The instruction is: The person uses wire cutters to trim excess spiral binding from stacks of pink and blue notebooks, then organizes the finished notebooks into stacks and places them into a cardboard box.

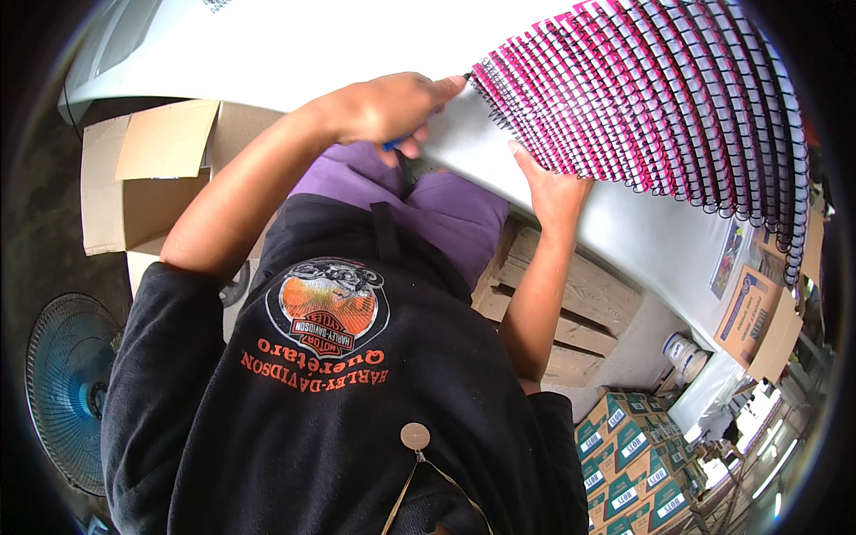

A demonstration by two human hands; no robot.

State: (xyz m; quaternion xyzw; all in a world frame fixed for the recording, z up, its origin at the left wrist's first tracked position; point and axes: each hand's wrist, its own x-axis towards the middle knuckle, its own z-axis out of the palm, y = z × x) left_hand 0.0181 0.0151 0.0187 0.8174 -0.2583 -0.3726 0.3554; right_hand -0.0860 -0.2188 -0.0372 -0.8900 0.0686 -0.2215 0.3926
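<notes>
Spiral-bound notebooks (651, 89) fan across the white table (294, 45), just beyond both hands. Left hand (392, 107) is clenched on a blue tool (395, 143); right hand (553, 183) lies open-fingered against the stack's near edge.

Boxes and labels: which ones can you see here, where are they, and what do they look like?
Open cardboard box: far left, beside the white table; plain brown, flaps up.
Stacked cartons: lower right on the floor; brown with green and white labels.
Carton: right, by the table's edge; brown with a blue and white label.
Tape roll: right, below the table; round, white.
Printed sheet: on the table's right end; small, colourful.
</notes>
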